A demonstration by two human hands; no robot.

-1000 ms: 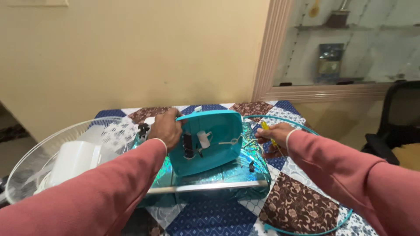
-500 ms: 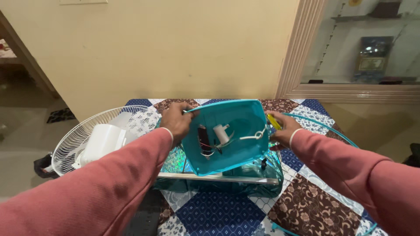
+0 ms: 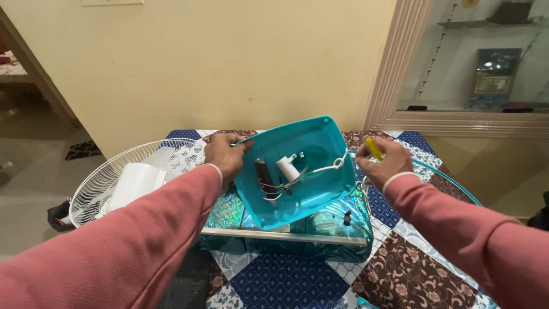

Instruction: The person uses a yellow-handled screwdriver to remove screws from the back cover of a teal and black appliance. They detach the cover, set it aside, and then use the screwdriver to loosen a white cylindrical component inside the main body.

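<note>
Head view: the person's left hand (image 3: pixel 225 155) grips the upper left edge of a teal plastic housing (image 3: pixel 297 171), fingers curled over the rim, holding it tilted with its hollow inside facing the camera. Inside the housing sit a white cylindrical part (image 3: pixel 287 168), a dark component (image 3: pixel 263 176) and thin wires (image 3: pixel 320 170), one white wire running toward the right rim. The right hand (image 3: pixel 382 163) hovers just beside the housing's right edge, closed around a yellow-handled tool (image 3: pixel 373 147) whose tip is hidden by the fingers. The housing rests above a translucent teal base (image 3: pixel 337 229) with a pale bar (image 3: pixel 286 236) across its front, standing on a patchwork cloth (image 3: pixel 286 280) of blue, brown and white squares. To the left, partly off the cloth, lies a white wire fan guard (image 3: pixel 100 186) with white blades (image 3: pixel 134 182) inside it. A thin teal ring (image 3: pixel 452 180) curves behind the right forearm. Both arms wear pink sleeves (image 3: pixel 131 246). Behind stand a cream wall (image 3: pixel 240 63) and a glazed cabinet (image 3: pixel 486 63).
</note>
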